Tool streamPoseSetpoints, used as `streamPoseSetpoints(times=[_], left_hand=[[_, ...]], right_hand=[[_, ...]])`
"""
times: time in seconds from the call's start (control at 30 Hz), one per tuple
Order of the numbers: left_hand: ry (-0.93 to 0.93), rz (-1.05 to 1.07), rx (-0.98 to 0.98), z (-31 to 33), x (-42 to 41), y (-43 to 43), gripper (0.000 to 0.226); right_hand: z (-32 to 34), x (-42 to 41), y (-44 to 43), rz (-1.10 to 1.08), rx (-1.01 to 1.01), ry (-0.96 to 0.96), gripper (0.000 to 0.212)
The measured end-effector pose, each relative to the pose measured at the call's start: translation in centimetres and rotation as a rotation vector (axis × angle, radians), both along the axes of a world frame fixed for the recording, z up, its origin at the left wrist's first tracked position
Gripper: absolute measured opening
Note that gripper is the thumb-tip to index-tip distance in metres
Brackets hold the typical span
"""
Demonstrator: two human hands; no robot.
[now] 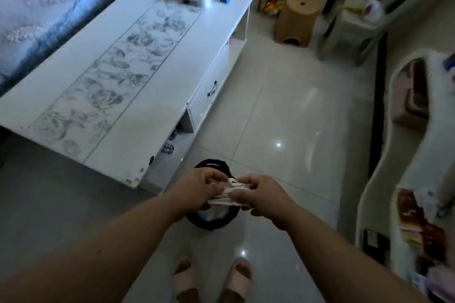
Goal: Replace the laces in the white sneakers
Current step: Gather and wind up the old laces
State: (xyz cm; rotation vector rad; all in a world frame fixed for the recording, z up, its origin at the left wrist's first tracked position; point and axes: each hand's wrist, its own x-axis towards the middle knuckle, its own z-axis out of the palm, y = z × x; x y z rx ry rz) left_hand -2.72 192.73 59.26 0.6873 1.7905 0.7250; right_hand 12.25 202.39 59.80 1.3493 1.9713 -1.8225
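Observation:
A bundle of white laces [230,194] is held between both hands in front of me, above the floor. My left hand [197,190] grips its left end with curled fingers. My right hand [263,198] pinches its right end. Directly below the hands stands a round black bin [213,219] with something white inside. No white sneakers are in view.
A long white coffee table [118,81] with a floral strip stands to the left, cluttered at its far end. A tan plastic stool [298,19] stands at the back. A white sofa edge [418,155] runs along the right. My feet in pink slippers [211,280] stand on the glossy tiles.

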Motion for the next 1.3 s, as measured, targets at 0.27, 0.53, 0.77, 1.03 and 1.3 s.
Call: streamPoseSetpoints(times=[0.27, 0.53, 0.77, 1.03, 1.3], left_hand=[[-0.051, 0.282, -0.181, -18.8, -1.6, -0.6, 0.014], [0.027, 0.148, -0.278, -29.7, -3.4, -1.0, 0.038], [0.083, 0.032, -0.36, -25.4, -4.1, -2.1, 0.041], [0.192, -0.161, -0.239, -7.1, -5.0, -3.6, 0.038], [0.397, -0.19, -0.094, 9.6, -4.8, -12.2, 0.042]], right_hand=[[-18.7, -4.0, 0.1, -0.093, -0.069, -0.137, 0.017], [-31.1, -5.9, 0.4, 0.136, 0.072, -0.287, 0.052], [-26.5, -4.6, 0.9, 0.317, 0.193, -0.422, 0.05], [-6.3, -5.9, 0.6, 0.72, 0.547, -0.382, 0.042], [10.8, -6.5, -4.6, 0.878, 0.697, -0.226, 0.045]])
